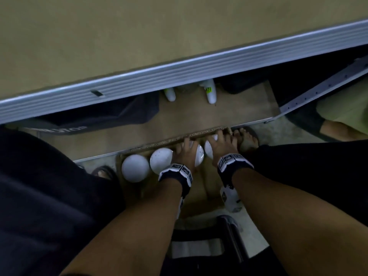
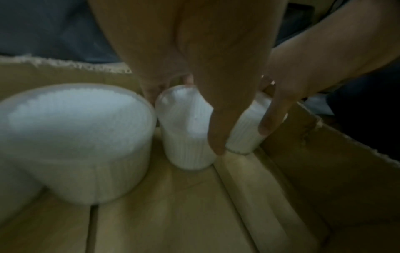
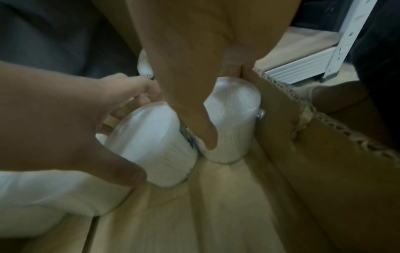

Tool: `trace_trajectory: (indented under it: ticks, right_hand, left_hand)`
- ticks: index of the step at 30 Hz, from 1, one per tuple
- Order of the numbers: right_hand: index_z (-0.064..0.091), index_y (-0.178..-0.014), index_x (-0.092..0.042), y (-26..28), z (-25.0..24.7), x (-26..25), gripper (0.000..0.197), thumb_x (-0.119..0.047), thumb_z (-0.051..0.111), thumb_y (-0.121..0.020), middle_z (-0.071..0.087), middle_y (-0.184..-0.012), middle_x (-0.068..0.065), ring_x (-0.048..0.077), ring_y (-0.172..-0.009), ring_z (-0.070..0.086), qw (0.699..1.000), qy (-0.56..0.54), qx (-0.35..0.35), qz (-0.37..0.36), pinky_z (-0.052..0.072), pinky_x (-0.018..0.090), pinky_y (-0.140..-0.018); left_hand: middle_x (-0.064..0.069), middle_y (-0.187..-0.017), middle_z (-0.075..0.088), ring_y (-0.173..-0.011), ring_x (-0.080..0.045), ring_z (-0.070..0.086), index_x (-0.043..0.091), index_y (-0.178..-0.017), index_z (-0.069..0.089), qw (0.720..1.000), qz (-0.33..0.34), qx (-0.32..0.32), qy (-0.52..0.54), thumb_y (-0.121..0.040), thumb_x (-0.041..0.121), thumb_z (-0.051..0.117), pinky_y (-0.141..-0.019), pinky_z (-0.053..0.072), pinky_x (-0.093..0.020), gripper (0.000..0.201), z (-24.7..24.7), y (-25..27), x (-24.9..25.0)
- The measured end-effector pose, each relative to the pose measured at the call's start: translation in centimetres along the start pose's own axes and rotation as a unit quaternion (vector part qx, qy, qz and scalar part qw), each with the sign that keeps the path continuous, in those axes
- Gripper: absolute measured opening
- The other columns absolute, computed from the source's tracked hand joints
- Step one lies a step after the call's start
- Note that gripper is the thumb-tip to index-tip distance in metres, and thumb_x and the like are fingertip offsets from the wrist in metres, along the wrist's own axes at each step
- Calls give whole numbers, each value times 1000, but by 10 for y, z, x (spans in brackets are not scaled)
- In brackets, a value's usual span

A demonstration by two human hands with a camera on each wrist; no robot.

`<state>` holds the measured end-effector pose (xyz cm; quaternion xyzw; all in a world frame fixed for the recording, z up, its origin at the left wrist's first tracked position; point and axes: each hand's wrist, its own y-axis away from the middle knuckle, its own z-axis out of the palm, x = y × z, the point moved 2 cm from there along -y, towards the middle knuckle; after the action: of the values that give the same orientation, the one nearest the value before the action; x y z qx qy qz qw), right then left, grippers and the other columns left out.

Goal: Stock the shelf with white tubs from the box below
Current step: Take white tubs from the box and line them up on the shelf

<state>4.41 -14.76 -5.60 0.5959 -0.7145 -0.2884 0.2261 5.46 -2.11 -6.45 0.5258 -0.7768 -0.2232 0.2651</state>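
Observation:
An open cardboard box (image 1: 199, 190) stands on the floor below the shelf board (image 1: 199, 116), with several white tubs upright inside. My left hand (image 1: 186, 150) grips one tub (image 2: 186, 137), thumb in front and fingers behind it. My right hand (image 1: 219, 142) grips the neighbouring tub (image 3: 233, 119) against the box's right wall (image 3: 303, 137), thumb on its near side. Both tubs stand on the box floor. Two more tubs (image 1: 135, 168) (image 1: 161, 160) sit to the left of my hands; the nearer one (image 2: 75, 137) looms large in the left wrist view.
A wide upper shelf board (image 1: 139, 36) with a ribbed metal edge (image 1: 179, 74) overhangs the lower shelf. Two white spray bottles (image 1: 209, 90) stand at its back, and a dark bag (image 1: 99, 116) lies at its left. My sandalled foot (image 1: 247, 136) is beside the box.

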Motion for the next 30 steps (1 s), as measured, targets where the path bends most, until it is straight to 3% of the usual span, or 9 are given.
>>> trace_trajectory:
  ticks: [2, 5, 10, 13, 16, 20, 23, 27, 30]
  right_hand:
    - [34, -137, -26, 1, -2, -1, 82, -19, 74, -66, 27, -139, 13, 39, -129, 33, 1000, -5, 0, 5, 23, 50, -109]
    - [36, -135, -25, 8, -8, -1, 75, -20, 72, -69, 27, -139, 13, 39, -128, 34, 1000, -20, -4, 9, 25, 48, -107]
    - [41, -132, -22, 32, -27, -2, 56, -23, 63, -81, 25, -142, 13, 40, -134, 28, 998, -65, 14, 20, 23, 52, -111]
    - [39, -134, -22, 52, -44, -1, 55, -27, 59, -83, 27, -140, 13, 40, -131, 31, 998, -64, 17, 21, 25, 54, -110]
    - [36, -137, -24, 74, -65, 4, 55, -27, 53, -85, 22, -146, 11, 42, -134, 27, 997, -61, 26, 31, 24, 55, -111]
    - [36, -139, -23, 100, -93, 10, 65, -26, 59, -78, 22, -147, 12, 41, -131, 33, 997, -52, 45, 41, 32, 54, -108]
    - [37, -138, -27, 122, -116, 14, 64, -28, 57, -77, 19, -150, 12, 43, -134, 29, 996, -44, 71, 41, 30, 54, -108]
    - [42, -131, -30, 157, -152, 19, 76, -31, 76, -63, 25, -139, 6, 41, -128, 33, 993, -48, 104, 37, 39, 53, -99]
    - [43, -131, -32, 187, -181, 21, 79, -33, 81, -61, 30, -132, 5, 38, -123, 36, 989, -45, 135, 27, 41, 50, -97]
  left_hand:
    - [-9, -139, 30, -114, -36, 45, 21, -131, 38, 1000, 0, 17, -1, -75, 12, 65, -89, 42, -43, 63, 3, -2, -2]
    - [-8, -137, 28, -117, -36, 42, 24, -131, 34, 1000, 5, -2, -2, -72, 13, 66, -91, 44, -45, 67, 1, -2, 0]
    - [-6, -134, 27, -121, -40, 41, 28, -128, 32, 999, 0, -43, 7, -62, 29, 72, -99, 42, -49, 77, -18, 5, 8]
    - [-7, -139, 23, -126, -40, 35, 28, -132, 30, 997, -8, -42, 59, -66, 30, 72, -104, 39, -50, 78, -39, 18, 9]
    - [-6, -143, 16, -127, -41, 32, 28, -135, 26, 995, -9, -26, 92, -62, 32, 77, -102, 42, -49, 90, -66, 34, 14]
    - [-8, -146, 15, -127, -41, 33, 26, -135, 27, 996, 23, 10, 84, -59, 31, 80, -94, 46, -43, 93, -101, 60, 26]
    - [-9, -145, 17, -128, -44, 32, 24, -135, 31, 996, 53, 35, 61, -57, 38, 82, -93, 45, -44, 94, -131, 80, 35]
    - [-7, -131, 26, -121, -41, 39, 28, -131, 35, 991, 90, 91, 44, -55, 45, 81, -93, 47, -46, 90, -172, 115, 43]
    - [-7, -125, 31, -118, -35, 39, 28, -132, 34, 985, 110, 119, 51, -56, 48, 79, -89, 49, -46, 90, -204, 143, 47]
